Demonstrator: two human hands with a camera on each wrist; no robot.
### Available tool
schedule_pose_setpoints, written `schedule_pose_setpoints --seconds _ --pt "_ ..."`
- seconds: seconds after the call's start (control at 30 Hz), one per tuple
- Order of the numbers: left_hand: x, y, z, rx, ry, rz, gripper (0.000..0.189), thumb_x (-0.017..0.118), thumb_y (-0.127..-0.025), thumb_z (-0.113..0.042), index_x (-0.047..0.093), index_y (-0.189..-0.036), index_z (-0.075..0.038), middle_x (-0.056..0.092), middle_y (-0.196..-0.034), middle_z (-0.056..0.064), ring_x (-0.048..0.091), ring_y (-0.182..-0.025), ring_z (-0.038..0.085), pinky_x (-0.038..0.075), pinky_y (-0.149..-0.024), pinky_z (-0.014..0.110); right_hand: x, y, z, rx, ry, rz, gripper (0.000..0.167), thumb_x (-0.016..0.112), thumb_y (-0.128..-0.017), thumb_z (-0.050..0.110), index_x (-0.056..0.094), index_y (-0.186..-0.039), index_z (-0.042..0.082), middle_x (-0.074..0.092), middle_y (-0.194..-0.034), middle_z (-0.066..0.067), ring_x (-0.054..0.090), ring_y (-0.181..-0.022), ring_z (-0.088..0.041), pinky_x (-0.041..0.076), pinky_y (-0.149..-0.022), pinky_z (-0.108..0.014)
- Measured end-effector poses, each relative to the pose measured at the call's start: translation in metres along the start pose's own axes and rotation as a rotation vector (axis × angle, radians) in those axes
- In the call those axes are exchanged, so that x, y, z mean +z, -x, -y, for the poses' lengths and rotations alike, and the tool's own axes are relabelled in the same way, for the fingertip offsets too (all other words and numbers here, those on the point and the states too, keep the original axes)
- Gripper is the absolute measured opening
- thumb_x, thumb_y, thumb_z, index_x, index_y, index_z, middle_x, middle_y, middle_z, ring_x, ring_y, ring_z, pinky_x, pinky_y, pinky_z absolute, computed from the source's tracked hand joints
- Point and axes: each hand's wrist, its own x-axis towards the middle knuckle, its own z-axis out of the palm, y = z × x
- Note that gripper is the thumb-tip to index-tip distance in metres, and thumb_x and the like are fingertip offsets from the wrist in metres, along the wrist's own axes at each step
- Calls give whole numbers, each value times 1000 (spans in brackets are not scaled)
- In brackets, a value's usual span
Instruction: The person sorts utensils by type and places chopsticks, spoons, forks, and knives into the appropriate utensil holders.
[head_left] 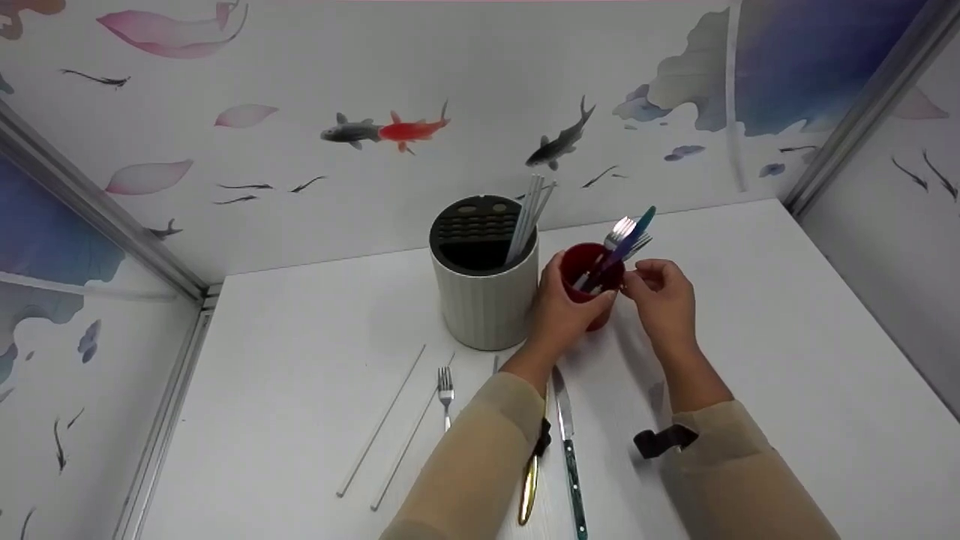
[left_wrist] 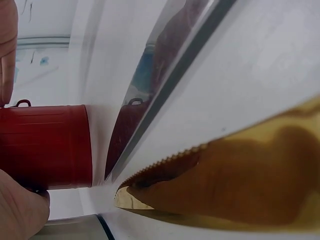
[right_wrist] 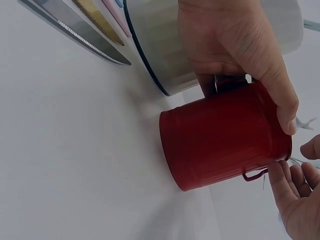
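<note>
My left hand (head_left: 566, 319) grips a red cup (right_wrist: 220, 140) with its thumb near the rim and its fingers on the far side. The cup stands upright and has a small loop handle (right_wrist: 255, 175) on its right side. My right hand (head_left: 667, 300) touches the cup by this handle, its fingers loosely bent. Forks (head_left: 621, 231) and a utensil with a purple and teal handle (head_left: 634, 232) lean out of the cup, their lower ends inside it. To the left stands a white ribbed utensil holder (head_left: 487, 311) with a slotted black top, close beside my left hand.
Several pale sticks (head_left: 529, 217) stand in the holder. On the white table lie two thin sticks (head_left: 382, 420), a fork (head_left: 446, 386), a gold serrated knife (left_wrist: 225, 180) and a dark-handled knife (head_left: 574, 480). My left sleeve (head_left: 480, 457) covers part of them. A patterned wall (head_left: 480, 75) rises behind.
</note>
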Motion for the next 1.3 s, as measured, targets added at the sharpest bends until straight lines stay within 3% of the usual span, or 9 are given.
schedule_pose_setpoints --seconds 0.33,0.53,0.7,0.9,1.13,1.3 --pt "-2 0 -2 -1 3 13 98 85 -85 -46 25 -162 -32 44 -160 -6 44 -147 16 46 -117 41 -3 1 -3 30 12 7 39 61 -105 32 57 -135 8 63 -124 -9 69 -114 -17 57 -99 -22" --pt "-3 -1 0 -2 5 23 98 84 -85 -48 26 -162 -31 44 -160 -6 43 -148 15 45 -118 40 1 1 -13 52 5 7 44 62 -104 36 57 -137 8 63 -127 -7 63 -113 -13 55 -95 -17" --pt "-3 -2 0 -14 12 23 99 85 -84 -47 26 -162 -32 44 -161 -5 43 -148 16 46 -118 41 4 5 -29 48 -24 20 44 61 -104 32 56 -141 8 62 -137 -8 58 -128 -17 53 -105 -25" --pt "-3 -1 0 -9 -10 22 99 85 -84 -49 26 -162 -32 44 -161 -6 43 -148 16 47 -117 41 7 10 -49 47 16 140 62 67 -101 31 44 -156 15 52 -157 -6 45 -149 -23 44 -120 -42" --pt "-4 1 -2 -6 14 40 100 84 -84 -48 24 -163 -33 43 -162 -6 43 -149 18 49 -114 40 8 7 -66 16 11 281 93 79 -91 46 27 -165 26 35 -169 -2 36 -156 -28 38 -123 -47" --pt "-7 1 -1 2 11 35 100 84 -85 -48 24 -163 -32 43 -163 -6 42 -149 18 49 -114 39 13 1 -76 -8 -32 332 99 81 -87 50 23 -166 32 32 -171 1 34 -157 -27 38 -122 -45"
